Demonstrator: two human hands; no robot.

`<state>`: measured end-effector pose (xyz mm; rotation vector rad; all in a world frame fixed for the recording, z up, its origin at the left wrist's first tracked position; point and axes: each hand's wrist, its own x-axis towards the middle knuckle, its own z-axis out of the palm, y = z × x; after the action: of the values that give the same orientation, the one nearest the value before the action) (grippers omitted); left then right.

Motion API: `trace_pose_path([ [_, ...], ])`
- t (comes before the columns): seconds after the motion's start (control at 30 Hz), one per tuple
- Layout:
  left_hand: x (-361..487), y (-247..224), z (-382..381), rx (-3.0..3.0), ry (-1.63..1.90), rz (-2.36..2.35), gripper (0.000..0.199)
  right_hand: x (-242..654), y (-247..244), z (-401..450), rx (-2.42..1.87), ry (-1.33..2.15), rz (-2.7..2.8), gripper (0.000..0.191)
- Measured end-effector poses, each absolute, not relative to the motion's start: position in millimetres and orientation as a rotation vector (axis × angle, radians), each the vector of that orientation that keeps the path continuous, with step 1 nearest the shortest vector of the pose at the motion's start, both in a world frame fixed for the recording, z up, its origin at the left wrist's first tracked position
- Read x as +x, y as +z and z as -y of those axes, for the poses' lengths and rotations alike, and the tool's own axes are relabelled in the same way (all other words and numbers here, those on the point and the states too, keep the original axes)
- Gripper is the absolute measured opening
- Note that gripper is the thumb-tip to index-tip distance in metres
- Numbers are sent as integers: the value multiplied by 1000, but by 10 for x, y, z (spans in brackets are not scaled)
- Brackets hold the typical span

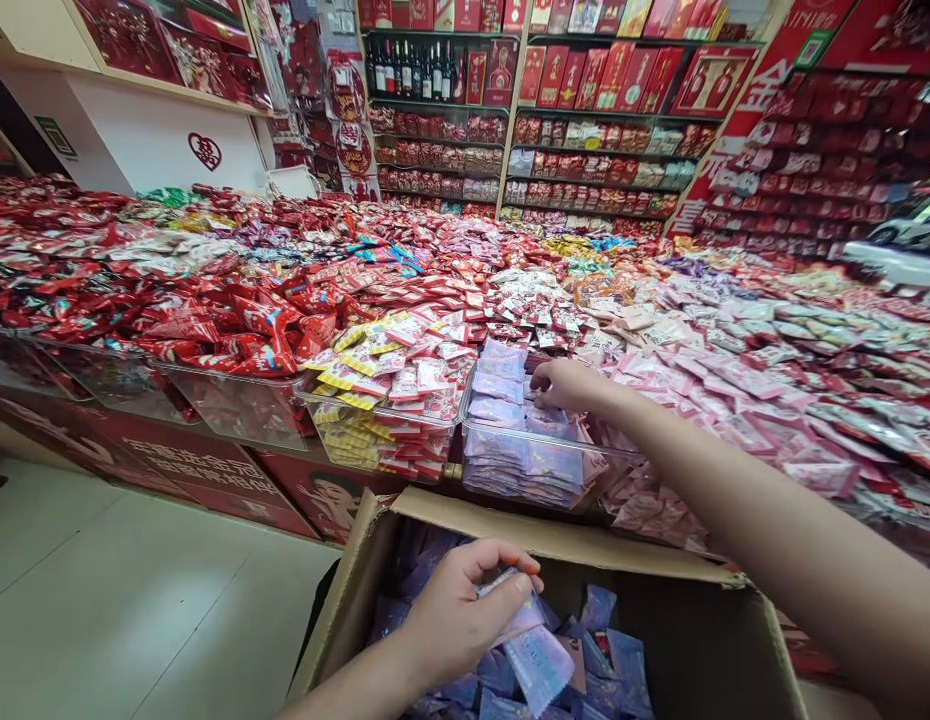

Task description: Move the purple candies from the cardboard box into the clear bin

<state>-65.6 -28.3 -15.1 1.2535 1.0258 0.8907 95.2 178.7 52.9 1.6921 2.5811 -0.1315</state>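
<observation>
Over an open cardboard box (705,640), my left hand (472,605) is curled around a few purple-blue candy packets (540,665). More purple packets (626,665) lie loose inside that box. My right hand (566,385) reaches into a clear plastic bin (510,432), its fingers bent down at the back right of stacked lilac packets (499,385). Whether those fingers hold a packet is hidden. The stacks in the bin lie flat in rows.
Left of the bin, another holds yellow-and-white packets (375,365), then red packets (255,325). Pink packets (735,400) spread to the right. Shelves with bottles (409,75) and red boxes (607,78) stand behind. Tiled floor (127,580) shows at lower left.
</observation>
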Motion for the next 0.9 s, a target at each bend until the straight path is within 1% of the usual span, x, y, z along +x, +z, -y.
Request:
trace_pose_path([
  [0.1, -689, -180, 314, 1172, 899, -961, 16, 989, 634, -1717, 1709, -115, -2659, 25],
  [0.17, -725, -193, 332, 1102, 955, -877, 22, 1024, 737, -1517, 1824, -129, -2827, 21],
  [0.2, -743, -188, 334, 1077, 1008, -832, 26, 1042, 780, -1363, 1885, -191, -2931, 20],
  [0.23, -757, -171, 328, 1062, 1071, -788, 30, 1059, 806, -1180, 1922, -316, -3029, 19],
  [0.3, -763, -102, 292, 1042, 1198, -716, 36, 1082, 791, -770, 1899, -762, -3142, 20],
  [0.4, -707, 64, 195, 1004, 1296, -635, 45, 1091, 618, -239, 1861, -1488, -2952, 23],
  [0.47, -646, 174, 122, 992, 1280, -590, 51, 1099, 470, -46, 1893, -1810, -2755, 26],
  [0.53, -599, 258, 47, 1016, 1216, -565, 52, 1129, 346, 18, 1954, -2013, -2616, 25],
  [0.63, -586, 326, -80, 1080, 1192, -613, 48, 1215, 231, -5, 2177, -2201, -2529, 23],
  [0.77, -597, 316, -234, 1178, 1220, -820, 34, 1261, 151, -5, 2423, -2468, -2387, 25],
  [0.9, -549, 257, -246, 1247, 946, -837, 31, 1186, 90, 34, 2394, -2619, -2335, 27],
])
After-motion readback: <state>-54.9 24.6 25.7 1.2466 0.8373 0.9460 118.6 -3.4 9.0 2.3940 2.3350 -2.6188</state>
